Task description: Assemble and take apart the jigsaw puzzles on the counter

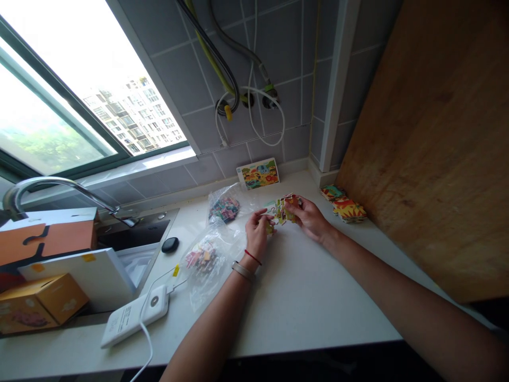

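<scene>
Several joined jigsaw puzzle pieces (283, 209), yellow-green with pale edges, are held above the white counter. My right hand (309, 215) grips them from the right, thumb on top. Beside their left edge is my left hand (258, 229), fingers curled round a small greenish puzzle piece (270, 228) that its fingers partly hide. A picture card (260, 174) with colourful animals leans on the wall behind. To the right lie stacked puzzle sections (345, 204) in red, yellow and green. Left of my hands are two clear plastic bags (226, 206) with more loose pieces inside.
A white power bank (137, 315) with a cable lies at the front left, near a small black case (170, 244). Boxes (47, 297) stand around the sink and faucet (71, 185). A wooden panel (429, 148) bounds the counter (318, 302) on the right.
</scene>
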The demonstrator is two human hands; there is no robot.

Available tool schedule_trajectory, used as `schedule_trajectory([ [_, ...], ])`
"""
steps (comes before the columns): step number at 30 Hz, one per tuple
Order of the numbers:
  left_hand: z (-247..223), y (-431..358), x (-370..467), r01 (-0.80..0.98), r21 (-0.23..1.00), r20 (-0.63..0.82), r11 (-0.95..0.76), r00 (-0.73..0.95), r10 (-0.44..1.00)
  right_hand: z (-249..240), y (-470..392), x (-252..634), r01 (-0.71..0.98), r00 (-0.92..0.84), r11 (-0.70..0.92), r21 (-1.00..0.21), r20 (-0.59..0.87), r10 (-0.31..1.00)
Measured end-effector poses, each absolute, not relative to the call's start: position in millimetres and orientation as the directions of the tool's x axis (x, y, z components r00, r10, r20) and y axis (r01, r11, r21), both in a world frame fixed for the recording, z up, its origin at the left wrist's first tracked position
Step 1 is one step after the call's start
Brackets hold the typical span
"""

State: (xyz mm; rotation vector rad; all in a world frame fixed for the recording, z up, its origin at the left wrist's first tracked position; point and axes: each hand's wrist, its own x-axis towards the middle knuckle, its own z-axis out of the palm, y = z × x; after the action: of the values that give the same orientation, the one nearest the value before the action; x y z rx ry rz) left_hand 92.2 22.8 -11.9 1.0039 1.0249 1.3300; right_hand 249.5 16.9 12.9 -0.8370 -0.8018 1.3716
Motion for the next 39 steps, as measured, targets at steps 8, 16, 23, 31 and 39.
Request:
schedule_trajectory([
  [8, -11.0, 20.4, 90.0, -0.386, 0.912, 0.145, -0.142, -0.020, 0.989, -0.6, -0.4, 220.9, -0.449, -0.256, -0.152, -0.881, -0.036, 0.966],
  [16, -9.4, 15.5, 91.0, -0.379, 0.916, 0.188, -0.131, 0.117, 0.975, 2.0, 4.8, 233.9, -0.396, -0.292, -0.204, -0.895, -0.089, 0.952],
  [23, -11.5, 23.8, 83.1, -0.288, 0.951, 0.143, -0.111, 0.093, 0.985, 3.4, 16.6, 253.6, -0.399, -0.201, -0.206, -0.894, -0.134, 0.970],
  [31, -9.2, 32.2, 74.0, -0.510, 0.850, -0.032, 0.135, 0.207, 0.978, -3.2, 35.6, 270.5, -0.540, 0.127, -0.145, -0.829, -0.251, 0.960],
  [39, -2.6, 29.4, 70.5, -0.568, 0.809, -0.103, 0.154, 0.121, 0.987, -4.6, 30.8, 263.6, -0.527, 0.080, -0.153, -0.836, -0.228, 0.970],
])
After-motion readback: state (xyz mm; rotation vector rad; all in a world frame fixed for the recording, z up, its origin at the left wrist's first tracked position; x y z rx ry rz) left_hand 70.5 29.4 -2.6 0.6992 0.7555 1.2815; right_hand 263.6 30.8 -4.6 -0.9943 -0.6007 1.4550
